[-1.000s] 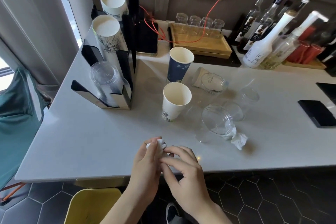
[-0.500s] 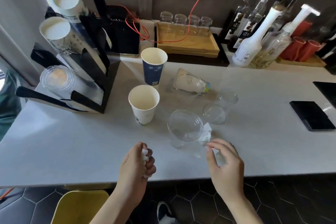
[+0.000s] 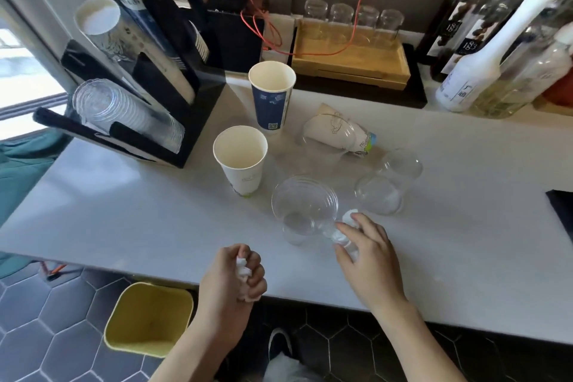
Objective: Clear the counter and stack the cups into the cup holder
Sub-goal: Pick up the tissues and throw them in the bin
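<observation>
My left hand is a fist at the counter's front edge, gripping a crumpled white tissue. My right hand closes its fingers on a second crumpled tissue beside a clear plastic cup. A white paper cup and a blue paper cup stand upright. One clear cup lies on its side with a paper cup inside. Two more clear cups stand to the right. The black cup holder at the left holds stacks of paper and clear cups.
A yellow bin stands on the floor below the counter's front edge. A wooden tray with glasses and several bottles line the back. A black pad lies at the right edge. Orange cables run along the back.
My two hands came apart. The left kept its tissue and drew back to the counter edge. The right reached forward and took hold of the tissue beside the clear cup.
</observation>
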